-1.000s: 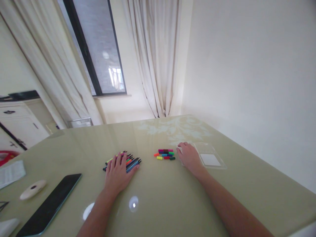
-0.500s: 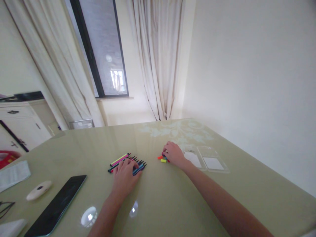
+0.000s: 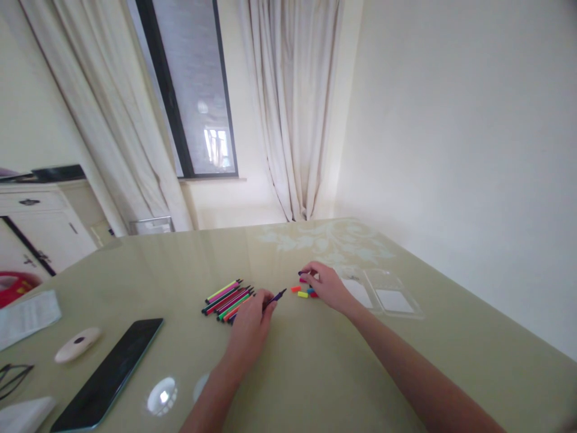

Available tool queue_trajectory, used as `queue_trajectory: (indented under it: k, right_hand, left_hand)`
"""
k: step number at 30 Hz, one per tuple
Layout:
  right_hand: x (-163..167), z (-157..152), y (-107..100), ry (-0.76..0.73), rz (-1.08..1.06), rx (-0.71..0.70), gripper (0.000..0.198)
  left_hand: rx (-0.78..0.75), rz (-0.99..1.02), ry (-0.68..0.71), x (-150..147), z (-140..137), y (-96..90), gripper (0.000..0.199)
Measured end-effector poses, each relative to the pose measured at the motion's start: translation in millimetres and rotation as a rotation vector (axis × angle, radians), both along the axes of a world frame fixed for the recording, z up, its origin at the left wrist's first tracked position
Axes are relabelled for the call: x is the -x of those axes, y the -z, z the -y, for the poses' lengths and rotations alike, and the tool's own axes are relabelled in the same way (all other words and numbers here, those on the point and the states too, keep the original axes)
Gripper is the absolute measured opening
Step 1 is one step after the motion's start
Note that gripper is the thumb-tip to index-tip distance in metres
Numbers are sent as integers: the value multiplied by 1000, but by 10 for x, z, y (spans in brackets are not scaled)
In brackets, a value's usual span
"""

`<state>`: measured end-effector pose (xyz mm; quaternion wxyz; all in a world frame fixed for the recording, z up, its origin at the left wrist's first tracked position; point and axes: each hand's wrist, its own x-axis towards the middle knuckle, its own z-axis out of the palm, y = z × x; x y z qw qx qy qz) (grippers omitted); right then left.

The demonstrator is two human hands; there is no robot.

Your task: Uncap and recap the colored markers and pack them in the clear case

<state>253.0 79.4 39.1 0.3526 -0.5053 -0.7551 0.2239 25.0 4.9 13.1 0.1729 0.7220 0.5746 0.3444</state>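
Note:
My left hand (image 3: 253,317) is closed around a dark purple felt-tip pen (image 3: 278,296), its bare tip pointing right and slightly up. Left of that hand lies a row of several uncapped felt-tip pens (image 3: 228,296) in yellow, pink, green, orange and other colours, partly hidden by the hand. My right hand (image 3: 325,285) pinches a small dark purple pen cap (image 3: 301,273) between thumb and fingers. Below its fingers, several loose caps lie on the table, among them an orange cap (image 3: 296,289) and a yellow cap (image 3: 303,294).
A clear plastic case (image 3: 395,294) lies opened beyond my right wrist. On the left are a black tablet (image 3: 110,370), a white oval object (image 3: 77,344), a pair of glasses (image 3: 14,380) and a folded pale cloth or mask (image 3: 29,317). A wall borders the table's right side.
My left hand has lifted the purple pen from the row and moved right with it. My right hand has risen slightly off the caps with the purple cap pinched in it.

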Motion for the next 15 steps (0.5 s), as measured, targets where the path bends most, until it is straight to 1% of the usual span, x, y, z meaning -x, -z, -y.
queue_trajectory:
  k: [1,2,4,6,8,11,15]
  right_hand:
    - [-21,80,45,-47,-223,44,22]
    - [-40,158,92,-93,-388,99,28]
    - [-61,291,171,-119,-610,157,39]
    - [-56,379,201,-132,-708,199,44]
    - [-29,429,180,-143,-764,226,41]
    - [21,471,114,-174,-834,242,35]
    - [56,511,68,-179,-878,233,31]
  left_hand:
    - [7,77,29,-47,12,10,24]
    - [6,137,49,-93,26,20,25]
    - [-27,208,68,-167,60,30,28]
    - [-71,238,78,-211,97,26,30]
    - [-81,253,95,-229,130,10,30]
    - [-51,265,108,-230,163,-13,31]
    - [-75,252,79,-214,170,-11,31]
